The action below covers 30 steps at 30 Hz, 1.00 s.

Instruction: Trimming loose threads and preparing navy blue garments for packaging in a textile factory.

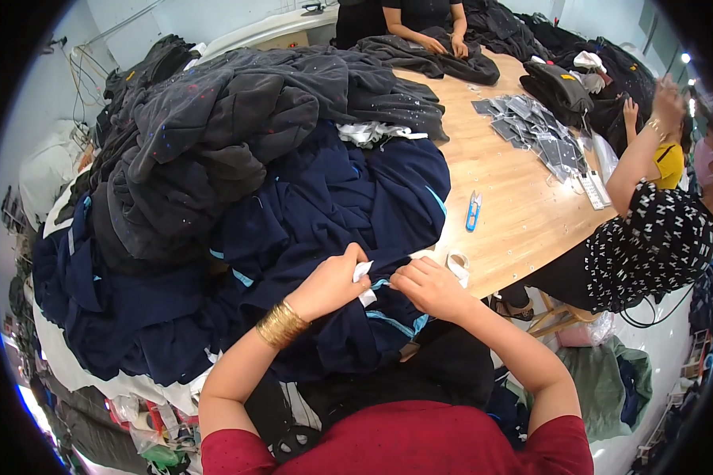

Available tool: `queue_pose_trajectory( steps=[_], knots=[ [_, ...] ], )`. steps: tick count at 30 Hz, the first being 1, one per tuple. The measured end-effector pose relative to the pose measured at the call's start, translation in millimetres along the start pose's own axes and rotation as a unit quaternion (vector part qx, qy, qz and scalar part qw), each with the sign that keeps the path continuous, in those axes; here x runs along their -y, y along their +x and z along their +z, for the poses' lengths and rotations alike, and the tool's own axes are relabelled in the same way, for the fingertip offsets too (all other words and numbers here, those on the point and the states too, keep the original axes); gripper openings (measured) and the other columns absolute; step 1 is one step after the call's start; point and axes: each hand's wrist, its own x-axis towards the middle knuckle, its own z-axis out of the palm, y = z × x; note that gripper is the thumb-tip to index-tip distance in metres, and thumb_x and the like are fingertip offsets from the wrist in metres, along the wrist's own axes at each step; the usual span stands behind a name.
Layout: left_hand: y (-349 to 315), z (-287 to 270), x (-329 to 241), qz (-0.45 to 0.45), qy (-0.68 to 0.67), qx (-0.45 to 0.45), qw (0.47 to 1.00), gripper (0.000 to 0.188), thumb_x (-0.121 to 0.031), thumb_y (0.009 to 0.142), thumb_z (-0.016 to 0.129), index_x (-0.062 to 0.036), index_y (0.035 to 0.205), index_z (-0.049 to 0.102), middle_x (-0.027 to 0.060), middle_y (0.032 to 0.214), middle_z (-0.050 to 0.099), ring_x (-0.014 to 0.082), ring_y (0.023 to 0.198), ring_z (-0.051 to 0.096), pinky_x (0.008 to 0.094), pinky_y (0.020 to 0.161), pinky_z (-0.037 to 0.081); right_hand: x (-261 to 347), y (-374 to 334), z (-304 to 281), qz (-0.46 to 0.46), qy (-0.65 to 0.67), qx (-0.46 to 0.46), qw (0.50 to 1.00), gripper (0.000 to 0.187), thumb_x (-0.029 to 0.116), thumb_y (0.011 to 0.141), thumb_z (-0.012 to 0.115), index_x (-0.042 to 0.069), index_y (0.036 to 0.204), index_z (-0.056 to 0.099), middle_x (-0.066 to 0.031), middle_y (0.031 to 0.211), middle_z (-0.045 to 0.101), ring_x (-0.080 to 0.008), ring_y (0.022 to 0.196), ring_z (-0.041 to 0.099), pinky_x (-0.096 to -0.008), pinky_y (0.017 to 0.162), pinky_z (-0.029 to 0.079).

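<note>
At the table's near edge lies a navy garment [337, 336] with light blue trim [392, 322]. My left hand [333, 279], with a gold cuff on its wrist, is closed in a pinch on a small white fabric label [362, 271] at the garment. Close beside it, my right hand [429, 286] is closed with fingertips on the navy cloth and its blue trim. What exactly sits under the right fingertips is partly hidden. Just beyond that hand is a white roll of tape or ribbon [457, 267]. Blue-handled thread snips [473, 211] lie farther up the wooden table [503, 229].
A tall heap of dark grey garments [214, 119] and more navy garments [333, 186] cover the left side. Small grey packets [531, 131] are spread at the far right. A co-worker in a patterned top [650, 245] sits at right; another person's hands [444, 46] handle dark cloth across the table.
</note>
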Motion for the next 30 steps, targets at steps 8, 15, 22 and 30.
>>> queue_pose_trajectory(
  steps=[8,15,22,30],
  knots=[
    [-31.9,17.9,-15.0,0.012,0.175,-0.098,0.980,0.018,-0.015,0.077,0.064,-0.0017,0.079,0.052,0.0150,0.078,0.056,0.0341,0.074,0.057,0.0411,0.064,0.047,19.9,1.5,11.5,-0.001,0.014,0.051,0.999,0.012,0.017,0.078,0.062,0.007,0.077,0.054,-0.0035,0.071,0.046,-0.0187,0.070,0.048,-0.0295,0.063,0.039],
    [-42.3,9.3,-29.2,-0.105,-0.098,-0.124,0.982,0.017,-0.012,0.080,0.064,0.0010,0.085,0.056,0.0122,0.069,0.062,0.0208,0.061,0.062,0.0301,0.056,0.046,34.1,19.7,0.6,0.124,0.145,0.047,0.981,0.007,0.010,0.076,0.057,0.003,0.077,0.057,-0.0104,0.074,0.055,-0.0276,0.072,0.057,-0.0362,0.066,0.046],
    [-47.7,11.3,-21.2,-0.091,-0.117,-0.146,0.978,0.019,-0.013,0.084,0.062,0.0029,0.092,0.061,0.0090,0.072,0.062,0.0097,0.061,0.054,0.0234,0.058,0.044,33.6,26.7,-10.7,0.127,0.194,0.082,0.969,0.008,0.012,0.077,0.059,0.004,0.079,0.060,-0.0101,0.074,0.056,-0.0286,0.075,0.058,-0.0373,0.067,0.046],
    [-52.6,31.4,-20.0,-0.124,-0.135,-0.127,0.975,0.016,-0.014,0.087,0.057,0.0014,0.084,0.057,0.0129,0.071,0.063,0.0188,0.063,0.063,0.0274,0.057,0.046,45.0,23.3,-3.3,0.099,0.241,0.105,0.960,0.011,0.014,0.080,0.059,0.004,0.081,0.056,-0.0122,0.075,0.058,-0.0316,0.074,0.059,-0.0403,0.067,0.046]
  ],
)
